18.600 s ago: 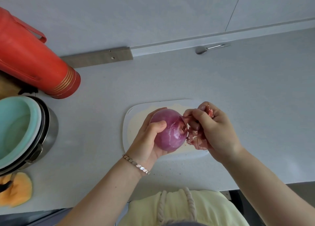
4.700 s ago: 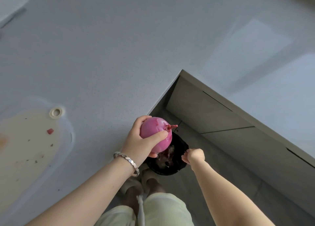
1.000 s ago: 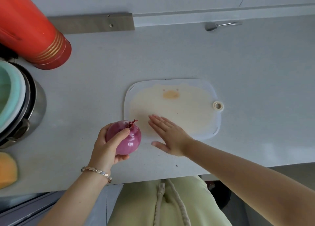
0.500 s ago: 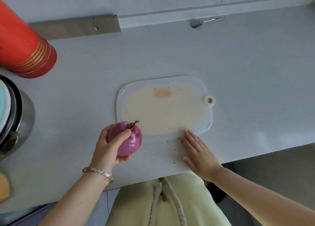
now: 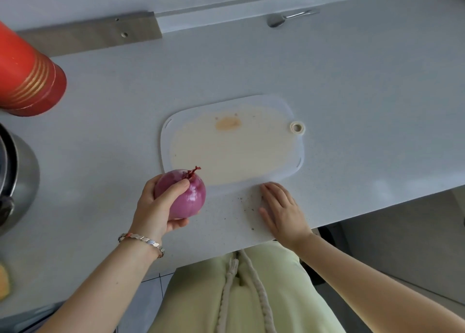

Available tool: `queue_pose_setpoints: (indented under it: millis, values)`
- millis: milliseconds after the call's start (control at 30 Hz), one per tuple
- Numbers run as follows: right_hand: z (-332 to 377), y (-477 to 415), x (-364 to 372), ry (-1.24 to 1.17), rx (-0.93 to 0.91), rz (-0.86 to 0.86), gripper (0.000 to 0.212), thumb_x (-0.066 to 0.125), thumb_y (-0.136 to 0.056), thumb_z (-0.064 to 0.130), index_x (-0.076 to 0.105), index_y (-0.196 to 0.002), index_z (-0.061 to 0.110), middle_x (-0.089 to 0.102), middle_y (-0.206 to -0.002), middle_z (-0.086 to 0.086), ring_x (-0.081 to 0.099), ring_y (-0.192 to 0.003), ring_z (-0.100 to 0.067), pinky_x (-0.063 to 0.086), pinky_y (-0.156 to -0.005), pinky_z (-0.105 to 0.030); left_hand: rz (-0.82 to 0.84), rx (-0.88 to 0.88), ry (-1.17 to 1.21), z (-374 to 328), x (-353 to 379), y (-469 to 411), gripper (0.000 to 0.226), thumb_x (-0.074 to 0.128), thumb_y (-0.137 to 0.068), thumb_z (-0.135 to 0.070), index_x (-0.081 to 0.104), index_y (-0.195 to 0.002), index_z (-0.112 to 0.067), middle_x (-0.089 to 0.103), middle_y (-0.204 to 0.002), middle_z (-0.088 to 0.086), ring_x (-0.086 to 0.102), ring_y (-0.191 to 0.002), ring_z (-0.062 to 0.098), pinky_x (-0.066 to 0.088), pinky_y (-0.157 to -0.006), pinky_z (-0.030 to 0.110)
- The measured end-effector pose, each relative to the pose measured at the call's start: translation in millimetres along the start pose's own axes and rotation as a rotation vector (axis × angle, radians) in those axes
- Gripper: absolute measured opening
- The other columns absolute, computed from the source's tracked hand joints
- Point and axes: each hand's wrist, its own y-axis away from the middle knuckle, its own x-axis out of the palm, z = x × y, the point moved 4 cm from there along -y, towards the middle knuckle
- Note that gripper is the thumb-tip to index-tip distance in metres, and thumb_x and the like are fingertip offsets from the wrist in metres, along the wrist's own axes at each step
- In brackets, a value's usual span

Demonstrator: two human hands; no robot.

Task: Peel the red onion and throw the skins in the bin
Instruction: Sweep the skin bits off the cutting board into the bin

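My left hand (image 5: 157,207) grips the peeled red onion (image 5: 187,194) above the counter, just in front of the near left corner of the white cutting board (image 5: 234,144). A dry red stem tip sticks up from the onion. My right hand (image 5: 283,210) lies flat with straight fingers on the counter near its front edge, right below the board. Tiny dark skin crumbs (image 5: 247,205) are scattered on the counter beside that hand. The bin is out of sight.
A red flask (image 5: 27,76) lies at the far left, with a steel pot (image 5: 17,181) below it. A metal spoon (image 5: 289,18) rests by the back wall. The counter's front edge (image 5: 377,208) runs just behind my right wrist.
My right hand has slid from the cutting board toward me and to the right, onto the counter near the edge. The left hand keeps holding the onion in about the same spot.
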Motion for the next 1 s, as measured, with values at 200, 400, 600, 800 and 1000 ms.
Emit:
queue_pose_setpoints:
  millis: [200, 400, 600, 800, 1000]
  values:
    - [17.8, -2.3, 12.2, 0.122, -0.269, 0.19, 0.064, 0.016, -0.096, 0.048, 0.023, -0.142, 0.004, 0.025, -0.148, -0.013, 0.024, -0.138, -0.027, 0.008, -0.115, -0.033, 0.004, -0.014, 0.011, 2.4, 1.1, 3.1, 0.051, 0.072, -0.054, -0.037, 0.055, -0.102, -0.033, 0.055, -0.122, 0.007, 0.063, -0.098, 0.041, 0.048, -0.04, 0.023]
    - [19.5, 25.5, 5.9, 0.049, -0.58, 0.333, 0.058, 0.019, -0.097, 0.045, 0.026, -0.14, 0.006, 0.027, -0.145, -0.01, 0.02, -0.137, -0.017, 0.004, -0.115, -0.027, -0.004, -0.011, 0.014, 6.6, 2.4, 8.4, 0.054, 0.072, -0.054, -0.037, 0.055, -0.104, -0.032, 0.055, -0.123, 0.006, 0.063, -0.099, 0.037, 0.048, -0.04, 0.023]
    - [10.3, -28.2, -2.2, 0.058, -0.212, 0.155, 0.068, 0.011, -0.096, 0.048, 0.041, -0.132, -0.001, 0.04, -0.142, -0.018, 0.028, -0.134, -0.027, 0.023, -0.111, -0.042, -0.007, -0.018, 0.029, 10.3, 4.5, 13.2, 0.053, 0.072, -0.053, -0.037, 0.054, -0.103, -0.033, 0.054, -0.123, 0.006, 0.062, -0.1, 0.039, 0.048, -0.04, 0.024]
    - [15.6, -11.6, 3.3, 0.073, -0.297, 0.179, 0.061, 0.019, -0.097, 0.045, 0.046, -0.128, -0.001, 0.049, -0.136, -0.018, 0.043, -0.128, -0.028, 0.016, -0.114, -0.032, -0.013, -0.009, 0.043, 12.2, 4.6, 15.4, 0.056, 0.072, -0.053, -0.037, 0.054, -0.105, -0.032, 0.054, -0.123, 0.006, 0.062, -0.099, 0.035, 0.048, -0.041, 0.024]
    - [3.5, -14.0, -1.4, 0.07, -0.176, 0.082, 0.064, 0.016, -0.097, 0.047, 0.047, -0.127, 0.0, 0.054, -0.132, -0.015, 0.038, -0.128, -0.024, 0.026, -0.11, -0.036, -0.017, -0.009, 0.051, 14.1, 5.9, 16.6, 0.054, 0.072, -0.053, -0.037, 0.054, -0.104, -0.032, 0.055, -0.122, 0.005, 0.062, -0.098, 0.036, 0.047, -0.04, 0.023]
